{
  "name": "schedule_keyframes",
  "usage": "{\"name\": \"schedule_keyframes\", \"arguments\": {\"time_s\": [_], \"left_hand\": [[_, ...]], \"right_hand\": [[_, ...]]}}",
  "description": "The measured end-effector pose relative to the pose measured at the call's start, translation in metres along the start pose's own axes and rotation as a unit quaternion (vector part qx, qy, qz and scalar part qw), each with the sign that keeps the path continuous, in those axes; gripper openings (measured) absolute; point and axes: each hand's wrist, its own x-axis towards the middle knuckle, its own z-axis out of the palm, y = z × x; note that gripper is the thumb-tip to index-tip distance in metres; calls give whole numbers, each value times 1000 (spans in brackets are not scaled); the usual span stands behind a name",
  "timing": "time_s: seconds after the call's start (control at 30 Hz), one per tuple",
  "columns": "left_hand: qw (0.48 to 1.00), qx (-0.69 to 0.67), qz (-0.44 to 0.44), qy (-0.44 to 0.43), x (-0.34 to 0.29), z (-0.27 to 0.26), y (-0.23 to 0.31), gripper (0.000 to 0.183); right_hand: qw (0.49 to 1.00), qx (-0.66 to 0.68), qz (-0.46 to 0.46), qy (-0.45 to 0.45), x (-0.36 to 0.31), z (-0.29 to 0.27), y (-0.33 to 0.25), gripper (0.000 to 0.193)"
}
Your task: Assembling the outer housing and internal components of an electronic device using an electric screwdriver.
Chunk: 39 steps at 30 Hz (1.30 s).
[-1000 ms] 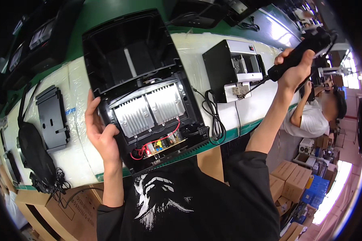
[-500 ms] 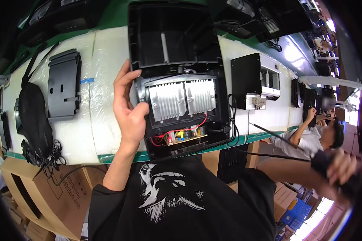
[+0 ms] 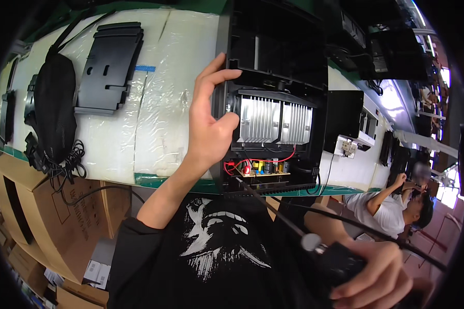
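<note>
An open black plastic housing stands in front of me, with two silvery finned heat sinks side by side inside. Below the fins sits a small circuit board with red wires and yellow parts. My left hand grips the housing's left side, fingers behind the edge and thumb on the front. At lower right my right hand is wrapped round a black corded electric screwdriver. Its long thin bit points up and left, the tip appearing at the housing's lower left near the board; whether it touches, I cannot tell.
On the white-covered bench lie a black panel and a black bag-like item with coiled cable. To the right stands a black box beside a metal socket. Cardboard boxes are below left; a co-worker sits right.
The screwdriver has swung in from the far right toward the housing's lower edge. The bench and housing have shifted right in the picture; my left hand keeps its grip.
</note>
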Motion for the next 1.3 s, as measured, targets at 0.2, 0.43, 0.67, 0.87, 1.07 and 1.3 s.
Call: {"name": "schedule_keyframes", "arguments": {"time_s": [0.2,0.43,0.67,0.87,1.07,1.3], "left_hand": [[1000,-16,11,0,0,1,-2,53],[999,-32,22,2,1,4,-3,54],[999,-34,12,9,-2,3,-3,55],[998,-53,4,25,-4,5,-4,55],[994,-99,-16,49,-4,8,-3,54],[990,-120,-33,61,-7,8,-2,55]], "right_hand": [[995,8,80,-58,-34,2,21,17],[979,-1,179,-99,-38,0,29,47],[970,-44,222,-89,-51,0,34,45],[959,-81,259,-86,-54,2,39,46],[920,-11,360,-156,-50,-8,34,81],[955,52,270,-108,-62,-2,54,60]]}}
